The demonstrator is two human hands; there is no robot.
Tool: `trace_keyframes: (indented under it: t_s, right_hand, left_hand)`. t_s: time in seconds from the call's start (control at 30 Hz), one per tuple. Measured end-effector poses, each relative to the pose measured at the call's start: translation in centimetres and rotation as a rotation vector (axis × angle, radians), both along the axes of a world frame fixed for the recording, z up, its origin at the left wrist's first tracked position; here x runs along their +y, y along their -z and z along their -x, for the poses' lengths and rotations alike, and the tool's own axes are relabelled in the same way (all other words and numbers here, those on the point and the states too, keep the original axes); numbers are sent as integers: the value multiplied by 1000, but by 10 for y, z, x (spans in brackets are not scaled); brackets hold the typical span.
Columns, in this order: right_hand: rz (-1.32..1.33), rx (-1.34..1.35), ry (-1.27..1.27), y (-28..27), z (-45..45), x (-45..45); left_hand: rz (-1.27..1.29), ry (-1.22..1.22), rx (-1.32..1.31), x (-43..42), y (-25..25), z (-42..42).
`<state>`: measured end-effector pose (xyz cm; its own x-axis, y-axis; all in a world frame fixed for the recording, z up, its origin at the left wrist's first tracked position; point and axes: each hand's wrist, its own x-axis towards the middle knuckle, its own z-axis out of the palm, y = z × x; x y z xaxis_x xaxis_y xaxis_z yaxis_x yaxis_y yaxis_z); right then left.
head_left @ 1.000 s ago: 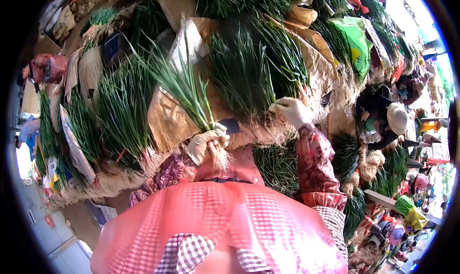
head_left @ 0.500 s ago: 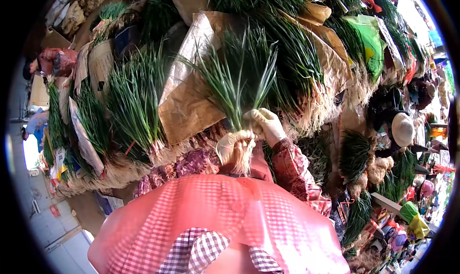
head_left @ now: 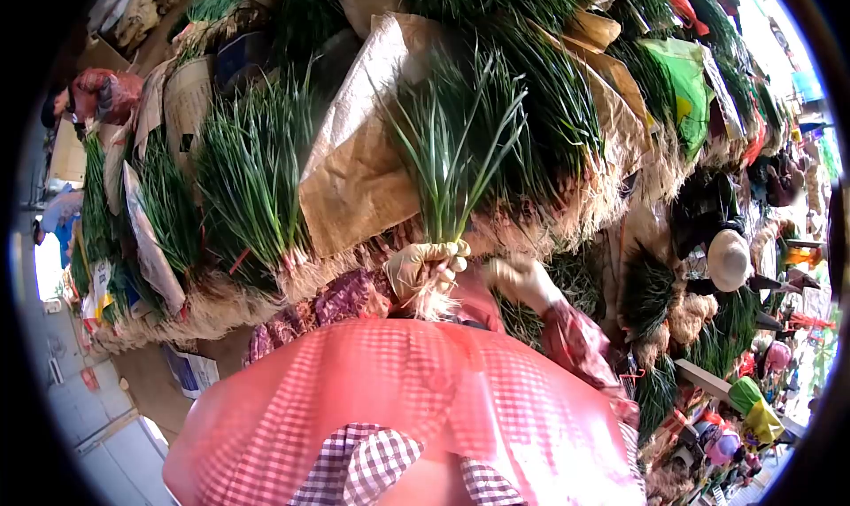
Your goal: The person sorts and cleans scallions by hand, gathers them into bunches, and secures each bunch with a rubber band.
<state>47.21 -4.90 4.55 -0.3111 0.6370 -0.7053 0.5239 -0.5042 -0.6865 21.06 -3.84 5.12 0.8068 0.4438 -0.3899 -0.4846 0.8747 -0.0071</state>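
My gloved left hand (head_left: 413,269) is closed around a small bunch of green onions (head_left: 450,183), just above the roots. The leaves stand upright and fan out, while pale stringy roots hang below the fist. My gloved right hand (head_left: 522,281) is apart from the bunch, a little to its right, and motion blurs its fingers. Behind the held bunch lies a brown paper sheet (head_left: 354,187). A larger pile of green onions (head_left: 257,169) stands to its left with the roots toward me.
A red plastic apron (head_left: 381,400) over checked cloth covers my front. More rooted bundles (head_left: 567,99) line the stall beyond my hands, near a green bag (head_left: 682,90). Other people are at the far left and right, one wearing a pale hat (head_left: 729,260).
My right hand has come off the bunch and moved right and down. The left hand keeps hold of the green onions and has shifted slightly left.
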Motion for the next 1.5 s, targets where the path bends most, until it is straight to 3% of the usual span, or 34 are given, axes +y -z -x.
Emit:
trace_keyframes:
  t_s: [0.03, 0.07, 0.13, 0.17, 0.23, 0.37, 0.4, 0.43, 0.5, 0.53, 0.57, 0.6, 0.63, 0.67, 0.7, 0.77, 0.83, 0.87, 0.9, 0.97, 1.03, 1.07, 1.1, 1.17, 1.23, 1.3, 1.37, 1.43, 1.47, 1.5]
  right_hand:
    - [-23, 308, 207, -33, 28, 16]
    - [68, 471, 347, -27, 46, 25]
    - [-50, 517, 338, -41, 78, 31]
    - [146, 752, 538, -7, 78, 34]
    - [37, 575, 533, -24, 74, 29]
    - [-105, 209, 596, -18, 35, 6]
    - [-175, -62, 100, -6, -2, -9]
    - [-231, -320, -402, 5, -30, -21]
    - [-242, -735, -766, 16, -25, -6]
    - [-716, -733, -497, 8, -32, 4]
    - [-918, -620, -185, 35, -42, 31]
    - [-986, -588, -66, 30, -36, 61]
    - [-900, -739, -126, 2, -20, 88]
    - [-918, -805, -194, 11, -18, 106]
    - [-685, -904, -335, 15, -12, 128]
    - [-844, -782, -326, 16, -16, 136]
    - [-407, -395, -171, -36, -2, 128]
    - [-281, -59, 29, -30, -3, 115]
    - [-304, 143, 72, -27, 2, 104]
    - [-239, 196, 84, -33, 18, 90]
    - [-238, 315, 172, -40, 38, 75]
    - [-547, 246, 82, -27, 47, 74]
    - [-848, -36, -111, -24, 40, 73]
    - [-1119, -213, -152, -20, 43, 70]
    - [-1045, -509, -91, -20, 37, 69]
    - [-1291, -582, 78, 14, -14, 71]
    - [-659, -799, -403, 28, -52, 40]
    - [-113, -809, -1156, 9, -51, 19]
    - [-358, -843, -1157, 30, -69, 8]
    - [-602, -868, -1151, 48, -85, -1]
  left_hand:
    - [29, 70, 116, -1, 10, 1]
    - [48, 97, 55, -3, 19, -1]
    - [-45, 58, 16, -8, 14, -5]
    - [-1, 37, 2, -7, 14, -3]
    - [-92, -4, -85, -10, 30, 1]
    - [-123, -43, -194, -18, -9, 13]
    - [-342, -92, -148, -16, -14, 38]
    - [-361, -155, -61, -19, -21, 45]
    - [-462, -261, -48, -16, -24, 48]
    - [-488, -285, -18, -10, -15, 46]
    - [-515, -312, 14, -3, -6, 44]
    - [-517, -313, 57, 6, -23, 34]
    - [-457, -309, 100, 10, -22, 27]
    - [-424, -311, 167, 12, -17, 18]
    - [-389, -313, 234, 14, -12, 10]
    - [-310, -274, 264, 16, -4, 3]
    - [-349, -247, 376, 12, -2, -3]
    - [-277, -269, 502, 10, -4, -12]
    - [-293, -235, 550, 9, -3, -17]
    - [-329, -170, 644, 10, -1, -25]
    - [-150, -142, 737, 15, -18, -39]
    - [-140, -178, 735, 15, -7, -42]
    - [-131, -207, 734, 14, 5, -44]
    - [-102, -266, 624, 21, 11, -40]
    - [-114, -204, 533, 21, -6, -31]
    - [-215, -159, 474, 13, -9, -20]
    - [-92, -203, 364, 1, 4, -7]
    - [-163, -180, 427, 3, -6, 6]
    - [-228, -138, 284, 2, 24, 22]
    - [-310, -140, 270, 3, 20, 30]
